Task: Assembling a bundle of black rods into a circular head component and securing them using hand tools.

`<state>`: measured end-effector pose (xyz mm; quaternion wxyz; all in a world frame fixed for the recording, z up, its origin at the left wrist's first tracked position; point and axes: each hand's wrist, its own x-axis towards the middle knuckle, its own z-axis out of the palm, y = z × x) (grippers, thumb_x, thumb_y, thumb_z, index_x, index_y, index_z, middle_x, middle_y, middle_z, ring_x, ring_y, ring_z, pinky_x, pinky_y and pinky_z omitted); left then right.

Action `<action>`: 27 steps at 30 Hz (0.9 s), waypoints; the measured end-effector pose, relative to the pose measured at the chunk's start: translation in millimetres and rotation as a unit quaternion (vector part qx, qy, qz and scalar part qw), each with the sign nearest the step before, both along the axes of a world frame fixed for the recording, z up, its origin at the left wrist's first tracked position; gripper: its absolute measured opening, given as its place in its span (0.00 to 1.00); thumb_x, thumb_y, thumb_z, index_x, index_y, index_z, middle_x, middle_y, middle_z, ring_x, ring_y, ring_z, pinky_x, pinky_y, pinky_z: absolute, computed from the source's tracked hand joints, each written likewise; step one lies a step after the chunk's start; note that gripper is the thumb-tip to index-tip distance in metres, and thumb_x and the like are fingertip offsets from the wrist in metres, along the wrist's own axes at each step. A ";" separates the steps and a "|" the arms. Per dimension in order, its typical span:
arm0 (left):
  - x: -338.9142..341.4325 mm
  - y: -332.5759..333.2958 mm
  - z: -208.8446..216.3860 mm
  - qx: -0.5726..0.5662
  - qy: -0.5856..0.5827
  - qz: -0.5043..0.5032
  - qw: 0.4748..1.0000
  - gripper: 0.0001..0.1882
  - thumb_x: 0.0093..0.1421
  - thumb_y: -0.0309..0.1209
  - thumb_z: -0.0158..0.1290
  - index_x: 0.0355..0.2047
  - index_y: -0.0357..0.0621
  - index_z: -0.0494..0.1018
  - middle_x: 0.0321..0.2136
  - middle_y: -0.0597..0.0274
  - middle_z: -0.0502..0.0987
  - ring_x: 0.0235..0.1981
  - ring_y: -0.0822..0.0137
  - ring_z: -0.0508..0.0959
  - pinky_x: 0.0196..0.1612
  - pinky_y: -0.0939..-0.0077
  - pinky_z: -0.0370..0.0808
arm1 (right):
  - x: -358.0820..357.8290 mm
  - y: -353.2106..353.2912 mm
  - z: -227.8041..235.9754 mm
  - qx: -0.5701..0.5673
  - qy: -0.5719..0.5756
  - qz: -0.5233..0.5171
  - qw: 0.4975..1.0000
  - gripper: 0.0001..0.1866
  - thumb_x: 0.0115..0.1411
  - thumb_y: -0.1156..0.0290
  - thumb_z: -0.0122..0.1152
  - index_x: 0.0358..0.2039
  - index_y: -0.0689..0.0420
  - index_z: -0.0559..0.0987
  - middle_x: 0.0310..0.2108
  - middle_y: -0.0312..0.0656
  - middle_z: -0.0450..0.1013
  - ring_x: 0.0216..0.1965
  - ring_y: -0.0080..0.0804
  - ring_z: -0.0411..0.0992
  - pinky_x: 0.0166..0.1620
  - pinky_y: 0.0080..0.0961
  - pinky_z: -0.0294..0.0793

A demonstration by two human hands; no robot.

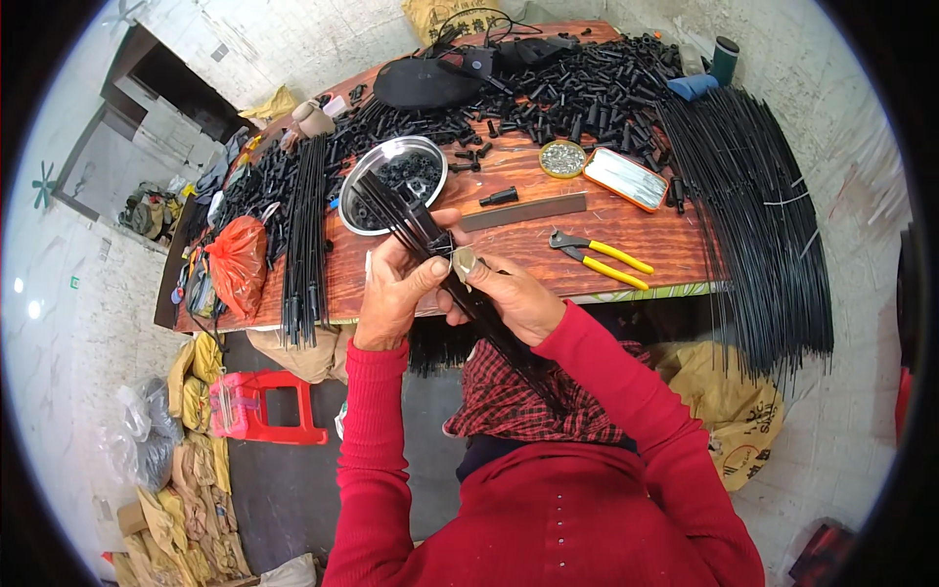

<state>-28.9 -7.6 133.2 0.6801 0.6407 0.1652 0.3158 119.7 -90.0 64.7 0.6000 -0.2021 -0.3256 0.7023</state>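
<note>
My left hand (394, 296) is wrapped round a bundle of thin black rods (489, 318), held at a slant above the table's front edge. My right hand (516, 301) pinches the same bundle from the other side. Both thumbs meet where a thin pale strand (452, 256) crosses the rods; whether it is wire or string I cannot tell. Black fittings sit along the bundle's upper part, while its lower end hangs over my lap. Just beyond my left hand stands a steel bowl (433, 157) of small black parts. Yellow-handled pincers (602, 257) lie right of my hands.
Black plastic fittings (577, 93) are heaped along the back of the wooden table (675, 240). Long black rods (758, 225) overhang at right, another rod bundle (306, 235) at left beside a red bag (238, 262). Two small tins (626, 180) lie mid-table. A red stool (264, 406) stands below.
</note>
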 end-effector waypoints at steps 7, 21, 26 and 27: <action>5.0 3.6 -11.4 0.021 -0.004 0.048 0.999 0.29 0.58 0.33 0.66 0.56 0.32 0.72 0.42 0.60 0.79 0.38 0.73 0.78 0.41 0.81 0.75 | -2.6 -2.4 -6.1 0.036 -0.186 -0.175 0.966 0.21 0.71 0.56 0.54 0.48 0.64 0.73 0.44 0.43 0.75 0.43 0.29 0.76 0.48 0.28 0.76; 3.6 -0.5 -13.8 0.025 -0.043 0.059 0.997 0.24 0.57 0.31 0.65 0.51 0.34 0.73 0.38 0.62 0.79 0.40 0.71 0.78 0.47 0.76 0.75 | 5.8 -26.1 45.1 0.171 -0.417 -0.418 0.789 0.12 0.53 0.83 0.63 0.39 0.64 0.77 0.39 0.44 0.75 0.40 0.32 0.77 0.46 0.28 0.76; 2.5 -7.2 -11.4 0.028 -0.042 0.060 0.997 0.23 0.57 0.33 0.65 0.49 0.35 0.74 0.37 0.62 0.78 0.39 0.72 0.77 0.46 0.77 0.74 | 0.4 -25.9 43.6 0.173 -0.384 -0.408 0.810 0.12 0.52 0.83 0.65 0.37 0.63 0.77 0.37 0.44 0.76 0.37 0.34 0.78 0.43 0.27 0.77; 2.5 -8.8 -9.9 0.031 -0.032 0.064 0.997 0.23 0.57 0.34 0.65 0.49 0.35 0.74 0.37 0.62 0.78 0.38 0.72 0.77 0.45 0.77 0.74 | 0.7 -25.4 42.7 0.173 -0.384 -0.408 0.810 0.12 0.52 0.83 0.65 0.37 0.63 0.77 0.37 0.44 0.76 0.37 0.34 0.78 0.43 0.27 0.77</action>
